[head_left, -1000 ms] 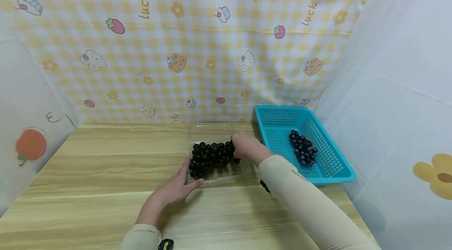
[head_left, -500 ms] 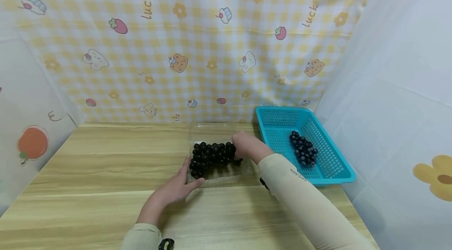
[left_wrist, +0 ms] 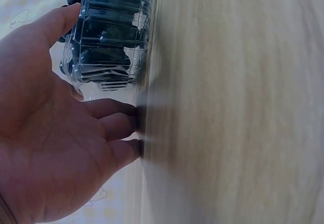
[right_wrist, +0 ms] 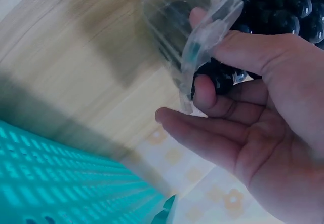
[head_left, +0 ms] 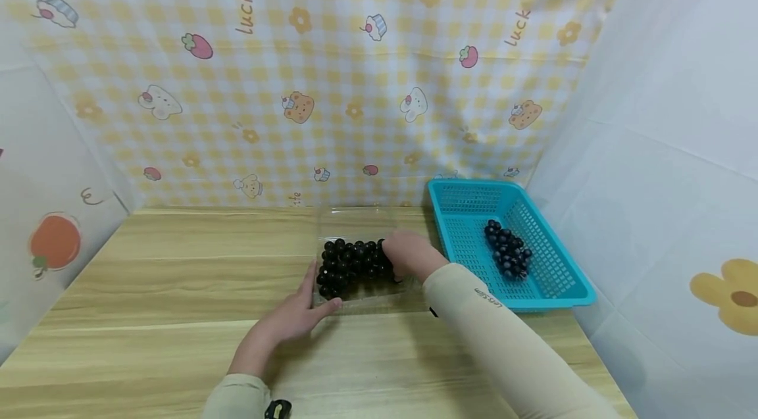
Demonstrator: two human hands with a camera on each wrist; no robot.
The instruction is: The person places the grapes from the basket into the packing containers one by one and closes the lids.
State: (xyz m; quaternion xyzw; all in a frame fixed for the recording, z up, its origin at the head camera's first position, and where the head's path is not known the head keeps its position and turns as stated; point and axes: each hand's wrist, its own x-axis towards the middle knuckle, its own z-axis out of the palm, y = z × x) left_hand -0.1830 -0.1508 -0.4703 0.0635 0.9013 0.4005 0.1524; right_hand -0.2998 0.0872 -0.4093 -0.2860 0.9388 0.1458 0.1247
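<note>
A bunch of black grapes (head_left: 349,261) lies in an open clear plastic box (head_left: 367,304), its lid (head_left: 355,218) folded back toward the curtain. My left hand (head_left: 293,314) rests against the box's near left corner, thumb at the near side and fingers along the left side. In the left wrist view the thumb (left_wrist: 61,24) touches the box's rim and the lower fingertips reach the table. At the right end, my right hand (head_left: 411,254) has its thumb and curled index finger about the grapes at the rim. The thumb (right_wrist: 248,49) reaches past the plastic edge in the right wrist view.
To the right of the box stands a blue perforated basket (head_left: 553,238) holding another bunch of dark grapes (head_left: 509,251). A yellow checked curtain (head_left: 331,77) hangs behind the wooden table (head_left: 177,274). White printed sheets (head_left: 669,143) close off the sides.
My right hand has shifted slightly left and lower over the right end of the grapes, covering the loose grapes there. The left hand and the box have stayed in place.
</note>
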